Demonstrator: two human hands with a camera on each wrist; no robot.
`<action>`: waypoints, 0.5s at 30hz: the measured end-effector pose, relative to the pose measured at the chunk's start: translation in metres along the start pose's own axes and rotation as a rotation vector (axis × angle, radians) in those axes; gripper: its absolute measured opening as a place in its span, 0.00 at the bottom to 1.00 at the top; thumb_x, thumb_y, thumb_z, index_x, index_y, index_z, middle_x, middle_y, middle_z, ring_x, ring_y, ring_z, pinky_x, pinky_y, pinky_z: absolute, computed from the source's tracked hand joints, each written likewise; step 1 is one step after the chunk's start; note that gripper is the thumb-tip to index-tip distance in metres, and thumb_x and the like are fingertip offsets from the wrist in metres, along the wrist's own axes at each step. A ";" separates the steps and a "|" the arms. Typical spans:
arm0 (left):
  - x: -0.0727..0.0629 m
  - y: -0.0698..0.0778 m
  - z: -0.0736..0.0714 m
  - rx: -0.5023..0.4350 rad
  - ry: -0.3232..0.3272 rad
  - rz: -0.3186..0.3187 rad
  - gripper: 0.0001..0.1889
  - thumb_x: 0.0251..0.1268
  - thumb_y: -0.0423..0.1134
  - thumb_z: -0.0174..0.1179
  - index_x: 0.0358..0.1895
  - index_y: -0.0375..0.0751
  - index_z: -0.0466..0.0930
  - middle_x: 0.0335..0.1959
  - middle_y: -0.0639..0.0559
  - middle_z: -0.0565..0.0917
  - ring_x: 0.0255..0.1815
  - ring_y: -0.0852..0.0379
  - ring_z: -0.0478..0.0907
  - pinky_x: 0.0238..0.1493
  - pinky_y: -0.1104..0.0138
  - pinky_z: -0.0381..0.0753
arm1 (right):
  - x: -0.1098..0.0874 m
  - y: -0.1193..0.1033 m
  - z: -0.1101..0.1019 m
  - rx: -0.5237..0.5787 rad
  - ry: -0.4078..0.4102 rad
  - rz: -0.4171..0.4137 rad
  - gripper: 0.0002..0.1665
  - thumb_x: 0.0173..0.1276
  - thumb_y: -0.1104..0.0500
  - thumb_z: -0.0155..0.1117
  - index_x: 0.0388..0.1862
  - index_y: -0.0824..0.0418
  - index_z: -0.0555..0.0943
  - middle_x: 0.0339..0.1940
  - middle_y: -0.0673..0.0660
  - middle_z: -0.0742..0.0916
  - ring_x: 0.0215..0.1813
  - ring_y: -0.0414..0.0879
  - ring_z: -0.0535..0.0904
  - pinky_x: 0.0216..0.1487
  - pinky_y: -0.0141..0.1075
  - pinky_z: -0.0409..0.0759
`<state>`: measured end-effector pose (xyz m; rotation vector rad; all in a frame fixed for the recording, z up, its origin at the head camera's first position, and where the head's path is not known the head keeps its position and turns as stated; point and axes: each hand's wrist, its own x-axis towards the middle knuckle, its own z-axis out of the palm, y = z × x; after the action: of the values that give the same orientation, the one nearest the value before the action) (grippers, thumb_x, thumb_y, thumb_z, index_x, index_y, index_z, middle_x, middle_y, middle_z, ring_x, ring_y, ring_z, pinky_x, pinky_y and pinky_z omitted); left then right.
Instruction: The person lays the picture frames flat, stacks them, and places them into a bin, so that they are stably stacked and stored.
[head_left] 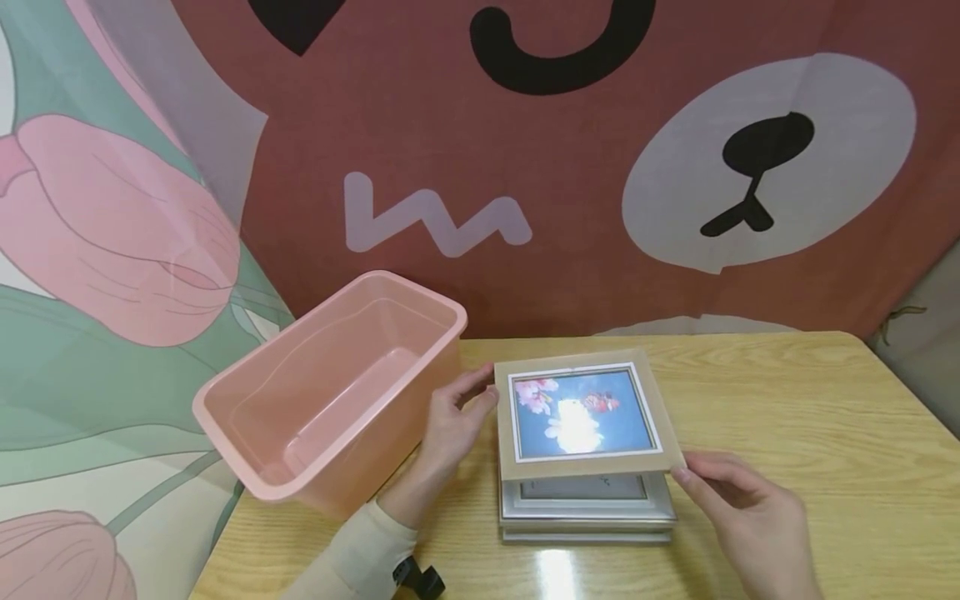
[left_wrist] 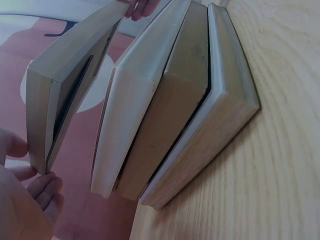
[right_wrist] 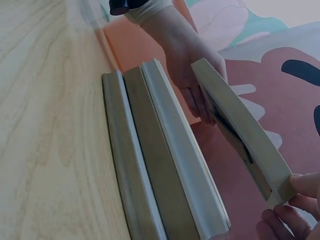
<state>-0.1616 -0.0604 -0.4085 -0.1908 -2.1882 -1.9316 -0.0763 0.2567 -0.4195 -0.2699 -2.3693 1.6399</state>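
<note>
A picture frame (head_left: 504,425) with a light wood-coloured border and a photo of flowers against blue is held above a stack. At its left edge my left hand (head_left: 453,425) grips it. My right hand (head_left: 757,517) pinches the near right corner between thumb and fingers. Glare whitens part of the photo. In the left wrist view the held frame (left_wrist: 75,55) is tilted, with a gap between it and the stack. Beneath it, three frames lie piled flat; the top one is a silver frame (head_left: 585,510), its picture mostly hidden.
A pink plastic bin (head_left: 397,433) stands on the wooden table (head_left: 825,417), left of the stack and close to my left forearm. Behind the table hangs a cloth (head_left: 562,275) printed with a cartoon bear. A black device (head_left: 420,577) sits at my left wrist.
</note>
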 end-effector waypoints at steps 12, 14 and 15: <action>-0.001 -0.005 -0.001 0.054 -0.046 0.001 0.21 0.72 0.27 0.62 0.66 0.23 0.81 0.61 0.28 0.87 0.66 0.31 0.83 0.74 0.40 0.78 | -0.006 0.006 0.000 -0.072 0.008 0.014 0.09 0.65 0.66 0.81 0.43 0.66 0.93 0.39 0.33 0.92 0.43 0.21 0.85 0.42 0.17 0.84; -0.002 -0.006 -0.001 0.058 -0.050 -0.002 0.22 0.71 0.27 0.62 0.66 0.23 0.81 0.60 0.28 0.87 0.66 0.31 0.83 0.74 0.38 0.78 | -0.007 0.007 0.000 -0.089 0.005 0.044 0.09 0.66 0.64 0.81 0.44 0.66 0.93 0.38 0.32 0.92 0.43 0.20 0.85 0.42 0.17 0.84; -0.002 -0.006 -0.002 0.061 -0.054 0.001 0.22 0.71 0.26 0.62 0.66 0.23 0.81 0.60 0.28 0.87 0.66 0.30 0.83 0.73 0.38 0.77 | -0.007 0.008 0.000 -0.092 0.004 0.056 0.09 0.66 0.64 0.82 0.44 0.66 0.94 0.38 0.32 0.91 0.42 0.20 0.84 0.42 0.17 0.84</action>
<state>-0.1608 -0.0626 -0.4147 -0.2363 -2.2772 -1.8769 -0.0696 0.2571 -0.4278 -0.3596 -2.4596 1.5545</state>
